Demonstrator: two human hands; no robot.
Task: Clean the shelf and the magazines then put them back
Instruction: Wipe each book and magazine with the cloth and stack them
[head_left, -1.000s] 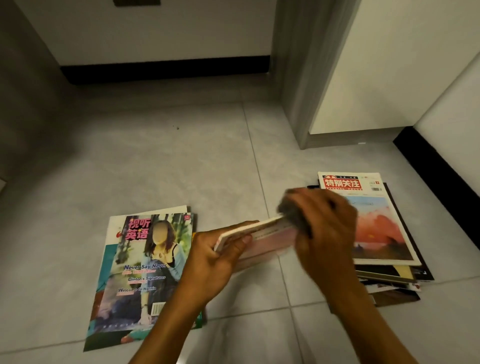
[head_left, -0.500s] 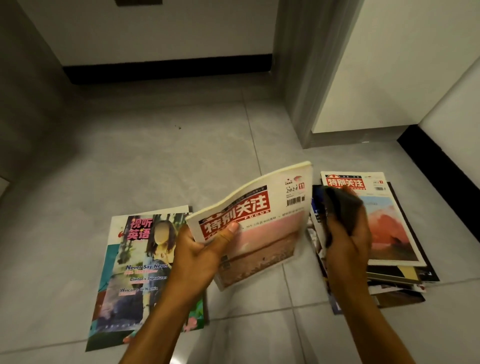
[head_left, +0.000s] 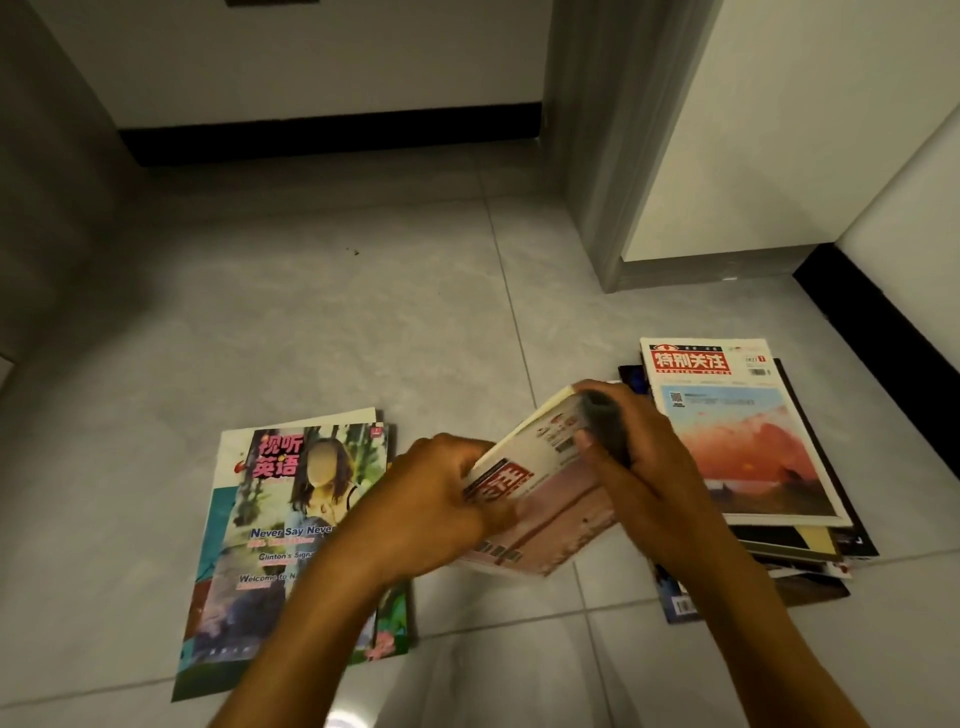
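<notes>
on the left, a small pile of magazines (head_left: 291, 525) lies flat on the grey floor (head_left: 363, 322), the top one showing a lady. my left hand (head_left: 431, 514) grips the left end of a pink magazine (head_left: 540, 499), holding it up off the floor and tilted. my right hand (head_left: 644, 467) holds a dark cloth (head_left: 605, 421) pressed on its cover. on the right, a bigger pile of magazines (head_left: 748, 457) sits on the floor, near the white wall (head_left: 779, 130).

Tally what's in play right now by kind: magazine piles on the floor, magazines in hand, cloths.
Magazine piles on the floor: 2, left pile and right pile
Magazines in hand: 1, held magazine
Cloths: 1, dark cloth
Total: 4
</notes>
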